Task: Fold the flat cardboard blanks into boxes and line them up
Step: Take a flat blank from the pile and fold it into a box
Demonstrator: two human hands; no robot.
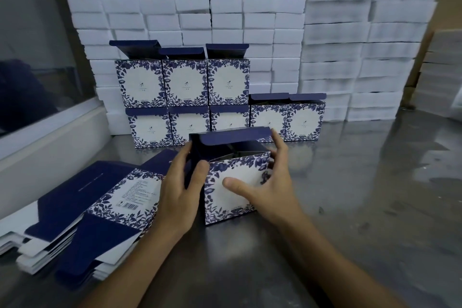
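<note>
Folded box (231,184), blue floral print, lid flap up: stands on metal table (350,207), gripped at left side by left hand (180,192) and at right side by right hand (270,182). Flat blanks (82,217): stacked just left. Finished boxes (205,97): two tiers behind, against white foam blocks (337,45)

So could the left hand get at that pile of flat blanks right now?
Probably yes, once it lets go. The left hand is gripping the half-folded box, so it is busy, but the stack of flat blanks lies right beside it on the table with nothing between them.
</note>
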